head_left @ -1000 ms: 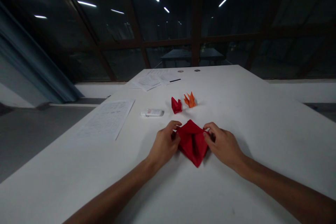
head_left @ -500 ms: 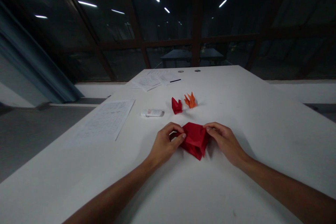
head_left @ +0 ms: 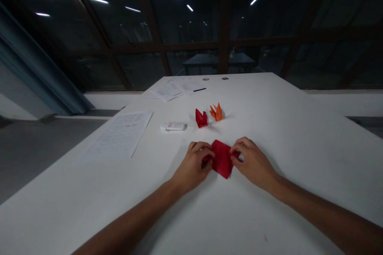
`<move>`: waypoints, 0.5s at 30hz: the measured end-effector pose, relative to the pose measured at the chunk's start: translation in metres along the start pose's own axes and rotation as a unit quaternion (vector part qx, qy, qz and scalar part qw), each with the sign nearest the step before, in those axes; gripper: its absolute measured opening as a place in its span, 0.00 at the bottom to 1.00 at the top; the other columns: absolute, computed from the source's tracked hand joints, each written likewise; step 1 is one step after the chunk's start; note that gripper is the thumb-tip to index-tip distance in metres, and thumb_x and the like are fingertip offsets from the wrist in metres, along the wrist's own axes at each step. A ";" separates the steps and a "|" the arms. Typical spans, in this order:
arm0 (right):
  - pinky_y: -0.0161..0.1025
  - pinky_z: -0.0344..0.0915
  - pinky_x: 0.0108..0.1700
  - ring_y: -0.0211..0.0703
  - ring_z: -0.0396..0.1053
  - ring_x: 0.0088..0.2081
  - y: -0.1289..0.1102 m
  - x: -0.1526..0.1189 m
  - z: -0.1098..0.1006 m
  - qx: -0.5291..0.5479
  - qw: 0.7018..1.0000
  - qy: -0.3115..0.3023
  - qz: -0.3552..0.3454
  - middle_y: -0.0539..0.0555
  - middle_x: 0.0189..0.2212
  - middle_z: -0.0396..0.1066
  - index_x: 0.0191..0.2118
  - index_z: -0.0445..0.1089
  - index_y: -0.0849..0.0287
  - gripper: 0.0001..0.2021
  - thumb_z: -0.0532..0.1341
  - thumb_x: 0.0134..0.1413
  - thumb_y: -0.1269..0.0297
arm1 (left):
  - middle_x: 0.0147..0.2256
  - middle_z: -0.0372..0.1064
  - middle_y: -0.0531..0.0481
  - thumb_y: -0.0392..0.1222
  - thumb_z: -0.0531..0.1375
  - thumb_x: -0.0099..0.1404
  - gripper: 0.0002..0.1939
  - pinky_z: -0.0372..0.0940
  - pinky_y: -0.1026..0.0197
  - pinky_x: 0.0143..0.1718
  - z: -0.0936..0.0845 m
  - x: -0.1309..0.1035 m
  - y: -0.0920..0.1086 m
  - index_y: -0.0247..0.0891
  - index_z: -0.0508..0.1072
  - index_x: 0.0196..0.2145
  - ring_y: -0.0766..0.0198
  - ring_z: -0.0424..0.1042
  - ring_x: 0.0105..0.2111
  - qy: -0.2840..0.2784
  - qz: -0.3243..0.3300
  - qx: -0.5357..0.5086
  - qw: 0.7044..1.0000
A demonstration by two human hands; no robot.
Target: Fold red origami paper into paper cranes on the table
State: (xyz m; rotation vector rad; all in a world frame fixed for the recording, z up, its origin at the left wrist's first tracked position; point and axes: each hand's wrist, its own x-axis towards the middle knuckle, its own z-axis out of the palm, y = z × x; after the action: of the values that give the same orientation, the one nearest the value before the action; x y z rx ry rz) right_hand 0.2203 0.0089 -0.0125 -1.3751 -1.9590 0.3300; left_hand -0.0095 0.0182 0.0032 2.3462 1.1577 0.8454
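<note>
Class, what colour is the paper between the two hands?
The paper is plain red, showing best in the head view.

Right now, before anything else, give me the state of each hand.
Left hand: closed, holding the left side of the folded, diamond-shaped red paper.
Right hand: closed, holding the right side of the same paper.

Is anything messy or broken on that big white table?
Nothing looks spilled or broken. The loose white paper sheets toward the far left of the smooth white table look a bit messy, overlapping at different angles. The folded red paper held between the left hand and right hand shows no visible tear.
</note>
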 end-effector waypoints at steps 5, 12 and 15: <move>0.52 0.62 0.55 0.53 0.66 0.52 -0.006 -0.004 -0.003 -0.101 0.992 -0.040 -0.069 0.57 0.49 0.71 0.39 0.75 0.54 0.10 0.60 0.56 0.74 | 0.46 0.74 0.46 0.35 0.60 0.65 0.09 0.60 0.49 0.51 -0.003 -0.004 0.008 0.42 0.75 0.42 0.51 0.66 0.50 -0.062 0.023 0.086 0.994; 0.49 0.61 0.51 0.49 0.69 0.46 -0.009 -0.003 -0.006 -0.082 0.994 -0.055 -0.047 0.54 0.40 0.75 0.39 0.72 0.56 0.04 0.60 0.61 0.67 | 0.55 0.69 0.43 0.57 0.68 0.59 0.32 0.57 0.46 0.54 -0.007 -0.006 0.013 0.43 0.68 0.56 0.46 0.63 0.54 -0.105 0.055 0.102 0.988; 0.48 0.61 0.51 0.48 0.70 0.46 -0.002 -0.001 -0.006 -0.038 0.998 -0.040 -0.032 0.53 0.41 0.75 0.41 0.72 0.56 0.07 0.57 0.63 0.70 | 0.54 0.69 0.44 0.54 0.67 0.60 0.31 0.56 0.47 0.54 -0.007 -0.006 0.012 0.44 0.67 0.58 0.47 0.64 0.53 -0.112 0.053 0.095 0.988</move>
State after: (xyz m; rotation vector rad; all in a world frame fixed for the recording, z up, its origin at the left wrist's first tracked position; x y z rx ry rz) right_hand 0.2224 0.0064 -0.0073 -1.3621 -2.0960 0.2882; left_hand -0.0102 0.0071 0.0137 2.5977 1.0677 0.5057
